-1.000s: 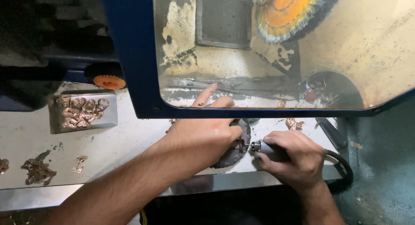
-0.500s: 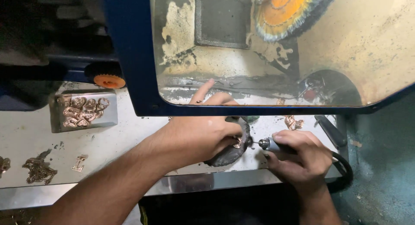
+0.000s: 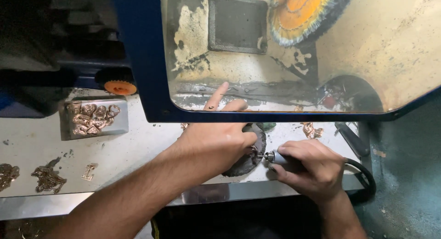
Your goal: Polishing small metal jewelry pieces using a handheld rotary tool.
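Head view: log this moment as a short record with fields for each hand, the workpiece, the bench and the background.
left hand: left hand presses a small piece against a dark round pad
right hand: right hand grips a pen-like rotary tool, tip at the piece
workpiece: mostly hidden by fingers
bench: tray of copper-coloured pieces; loose pieces at left
background: blue-framed shield; orange buffing wheel
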